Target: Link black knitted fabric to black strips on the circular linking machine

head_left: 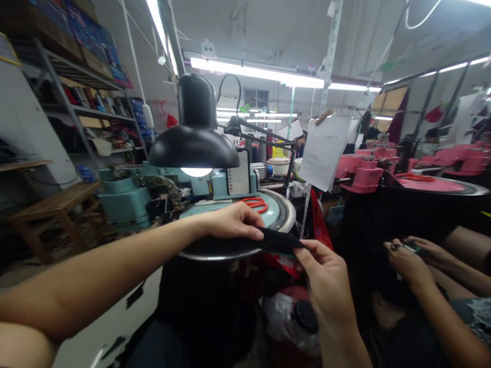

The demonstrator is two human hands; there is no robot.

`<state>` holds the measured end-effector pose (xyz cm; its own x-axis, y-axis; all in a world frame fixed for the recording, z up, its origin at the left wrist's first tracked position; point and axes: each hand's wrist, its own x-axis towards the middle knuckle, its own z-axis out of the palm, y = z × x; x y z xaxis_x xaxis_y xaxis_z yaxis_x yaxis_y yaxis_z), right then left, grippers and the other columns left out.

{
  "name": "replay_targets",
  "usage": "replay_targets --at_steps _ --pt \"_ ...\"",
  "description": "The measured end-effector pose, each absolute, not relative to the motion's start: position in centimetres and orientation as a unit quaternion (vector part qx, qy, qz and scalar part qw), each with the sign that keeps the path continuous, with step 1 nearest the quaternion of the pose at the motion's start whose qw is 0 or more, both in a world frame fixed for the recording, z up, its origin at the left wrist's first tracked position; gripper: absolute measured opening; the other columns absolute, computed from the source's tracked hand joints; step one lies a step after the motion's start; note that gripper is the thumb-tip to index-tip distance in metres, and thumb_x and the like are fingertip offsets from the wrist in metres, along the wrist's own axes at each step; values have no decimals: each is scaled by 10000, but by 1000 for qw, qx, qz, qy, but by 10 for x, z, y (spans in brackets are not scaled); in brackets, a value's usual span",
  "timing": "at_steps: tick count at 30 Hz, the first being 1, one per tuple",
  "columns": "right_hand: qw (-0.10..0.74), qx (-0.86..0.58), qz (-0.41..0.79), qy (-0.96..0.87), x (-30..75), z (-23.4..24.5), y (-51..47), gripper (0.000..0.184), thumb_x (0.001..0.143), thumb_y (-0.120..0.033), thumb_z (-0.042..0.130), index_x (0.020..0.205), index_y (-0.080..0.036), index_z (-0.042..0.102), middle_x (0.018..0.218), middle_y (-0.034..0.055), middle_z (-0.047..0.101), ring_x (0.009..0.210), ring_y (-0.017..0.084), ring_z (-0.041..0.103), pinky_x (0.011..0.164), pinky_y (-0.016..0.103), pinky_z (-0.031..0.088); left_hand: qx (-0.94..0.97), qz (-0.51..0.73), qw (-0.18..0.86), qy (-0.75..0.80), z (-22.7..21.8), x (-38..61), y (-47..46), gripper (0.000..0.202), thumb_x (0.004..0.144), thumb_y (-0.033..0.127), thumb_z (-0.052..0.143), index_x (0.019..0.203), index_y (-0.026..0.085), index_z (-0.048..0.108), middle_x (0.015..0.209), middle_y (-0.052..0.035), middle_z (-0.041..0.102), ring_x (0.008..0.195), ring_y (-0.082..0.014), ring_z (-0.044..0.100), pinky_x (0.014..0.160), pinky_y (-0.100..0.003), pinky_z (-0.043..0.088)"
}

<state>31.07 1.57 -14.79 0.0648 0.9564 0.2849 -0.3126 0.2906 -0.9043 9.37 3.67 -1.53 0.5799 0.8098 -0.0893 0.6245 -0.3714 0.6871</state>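
Note:
My left hand (233,221) reaches in from the left, its fingers pinched on one end of a strip of black knit fabric (279,240). My right hand (324,278) comes up from below and pinches the other end of the same strip. The fabric is stretched between both hands along the toothed rim of a round teal linking machine (280,212). More black fabric hangs down below the rim.
A lit black desk lamp (195,138) hangs over the machine, red scissors (256,204) lie on its disc. A paper sheet (322,151) hangs at the right. A co-worker's hands (406,254) work at the right by pink machines (364,176). Shelves (95,112) and a wooden bench (53,207) stand left.

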Motion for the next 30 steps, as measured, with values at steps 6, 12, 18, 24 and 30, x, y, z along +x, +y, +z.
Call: replay_targets --at_steps 6,12,18,24,30 --pt "670 -331 438 -499 314 -147 11 231 732 -363 802 885 -194 771 693 16 708 598 146 620 540 240 504 822 145 355 421 -18 91 39 375 772 494 718 852 127 727 722 -15 657 662 -127 563 620 -198 434" --pt "695 -322 334 -550 301 -142 24 182 796 -323 715 918 -200 770 840 48 753 763 203 695 716 325 576 826 103 337 440 -7 98 39 323 819 437 660 884 122 697 745 -11 637 677 -125 558 611 -191 428" --pt "668 -341 351 -561 300 -138 28 188 795 -350 718 865 -179 756 673 8 690 561 138 586 521 240 490 821 89 341 450 -6 107 43 344 797 462 686 857 124 680 702 0 617 630 -112 533 573 -187 408" --pt "692 -290 394 -532 318 -149 16 119 769 -301 783 859 -225 764 710 -2 708 602 132 624 543 214 509 819 147 383 402 -20 106 49 391 753 487 750 863 112 735 726 -20 673 670 -119 573 641 -200 453" --pt "723 -241 356 -541 315 -157 25 117 790 -216 768 895 -268 771 866 3 741 788 164 690 732 268 569 842 165 359 369 -21 104 54 388 758 478 751 891 114 778 803 -69 736 745 -161 629 726 -237 494"
